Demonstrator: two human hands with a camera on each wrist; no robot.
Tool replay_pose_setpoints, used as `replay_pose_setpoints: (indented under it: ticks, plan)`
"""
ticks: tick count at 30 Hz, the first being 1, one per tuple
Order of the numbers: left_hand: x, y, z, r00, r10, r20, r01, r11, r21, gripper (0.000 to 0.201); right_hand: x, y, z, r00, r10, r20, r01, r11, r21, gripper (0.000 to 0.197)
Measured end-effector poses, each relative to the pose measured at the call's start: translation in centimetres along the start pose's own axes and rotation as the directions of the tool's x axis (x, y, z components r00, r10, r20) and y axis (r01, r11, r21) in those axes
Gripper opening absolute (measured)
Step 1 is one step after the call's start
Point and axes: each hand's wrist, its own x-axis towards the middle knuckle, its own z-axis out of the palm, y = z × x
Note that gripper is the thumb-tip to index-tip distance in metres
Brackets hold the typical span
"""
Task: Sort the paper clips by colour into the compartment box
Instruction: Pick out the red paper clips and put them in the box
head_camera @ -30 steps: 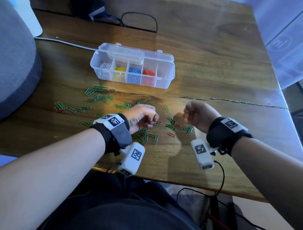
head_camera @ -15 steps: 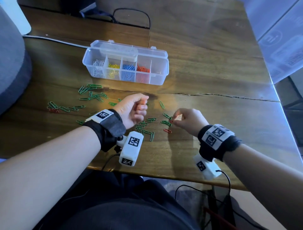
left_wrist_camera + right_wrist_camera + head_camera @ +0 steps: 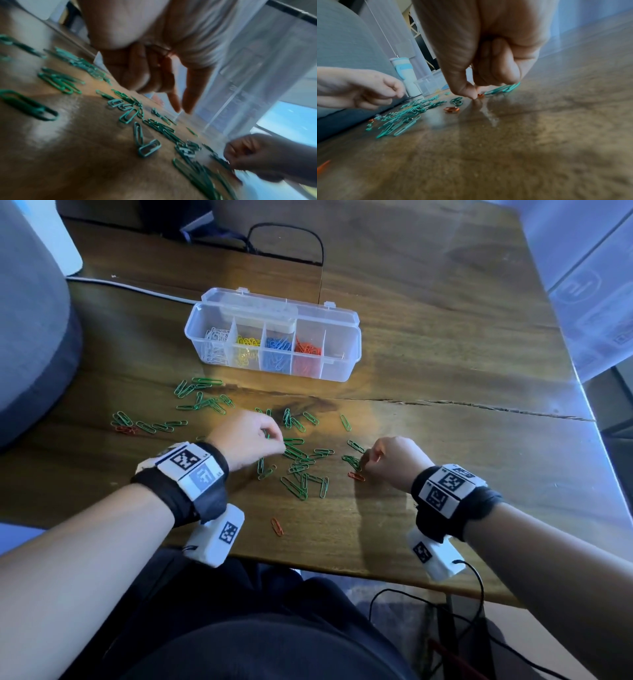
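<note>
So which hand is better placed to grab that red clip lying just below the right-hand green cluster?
Right. The right hand is beside the red clip, fingertips already down at a neighbouring one; the left hand is across the green clips, farther off.

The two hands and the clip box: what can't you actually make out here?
- Left hand: the head view shows only its back; the wrist view is blurred, so whether it holds clips is unclear.
- Right hand: fingers meet at a red clip, mostly hidden behind them.
- Compartment box: the rightmost compartment's contents are too small to tell.
</note>
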Motion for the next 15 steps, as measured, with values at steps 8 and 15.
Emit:
replay_pose_setpoints:
  ticks: [8, 15]
  plan:
    - [-4.2, -0.1, 2.4, 0.830, 0.111, 0.546, -0.336, 0.882, 0.331, 0.022, -0.6, -0.2, 0.0, 0.997, -0.024, -0.068, 0.024, 1.000, -0.008, 0.016]
    - [-3.0, 0.3, 3.4, 0.804, 0.135, 0.579, -0.382, 0.863, 0.330, 0.008, -0.6, -0.5, 0.2, 1.000, -0.006, 0.007, 0.005, 0.999, 0.052, 0.026]
